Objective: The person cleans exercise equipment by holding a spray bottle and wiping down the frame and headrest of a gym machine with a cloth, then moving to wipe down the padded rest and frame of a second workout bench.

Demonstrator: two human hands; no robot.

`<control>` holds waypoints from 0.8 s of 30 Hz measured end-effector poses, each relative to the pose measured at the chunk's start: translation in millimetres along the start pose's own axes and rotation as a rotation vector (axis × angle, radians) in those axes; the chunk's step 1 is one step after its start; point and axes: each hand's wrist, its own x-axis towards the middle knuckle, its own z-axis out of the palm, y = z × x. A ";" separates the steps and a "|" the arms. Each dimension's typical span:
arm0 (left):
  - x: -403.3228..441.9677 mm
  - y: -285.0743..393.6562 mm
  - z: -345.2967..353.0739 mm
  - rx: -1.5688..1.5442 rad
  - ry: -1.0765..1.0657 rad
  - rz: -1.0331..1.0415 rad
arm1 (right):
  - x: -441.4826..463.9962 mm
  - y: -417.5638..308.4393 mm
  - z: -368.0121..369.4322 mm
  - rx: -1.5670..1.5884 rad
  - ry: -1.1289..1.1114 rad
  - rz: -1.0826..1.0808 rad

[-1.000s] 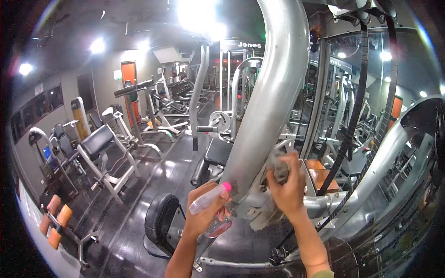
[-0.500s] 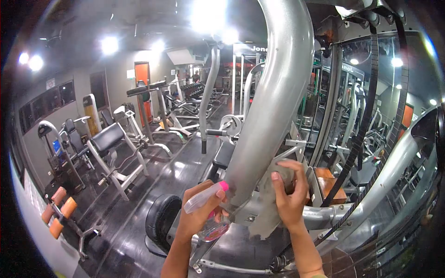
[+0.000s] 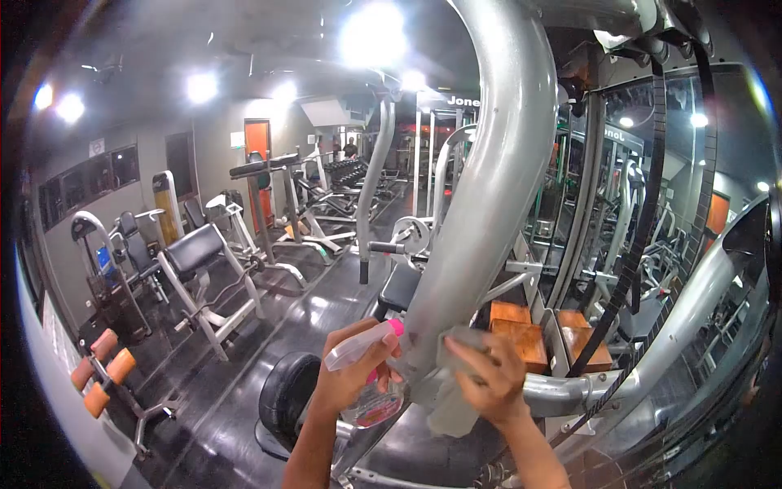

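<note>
A clear spray bottle (image 3: 376, 404) with a pink collar and translucent spray head is gripped in my left hand (image 3: 350, 371), just left of a thick silver machine tube (image 3: 497, 155). My right hand (image 3: 489, 371), slightly blurred, holds a grey-green cloth (image 3: 454, 403) against the lower right side of that tube. Part of the cloth hangs below my fingers. The tube curves upward in front of me, and its lowest part is hidden behind my hands and the cloth.
Left of my arm is a round black pad (image 3: 292, 395). Wooden boxes (image 3: 519, 336) stand behind the tube, beside a mirror. Black belts (image 3: 649, 196) hang at the right. A preacher curl bench (image 3: 195, 248) and other gym machines stand along the floor at left.
My right hand has moved left and down with the cloth, its fingers now over the tube's side. The left hand keeps the bottle in nearly the same place. The view has shifted slightly.
</note>
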 end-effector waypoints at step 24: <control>0.8 13.8 -44.0 -0.064 -0.076 0.023 | 95.9 -83.6 29.1 -0.835 -0.525 -0.220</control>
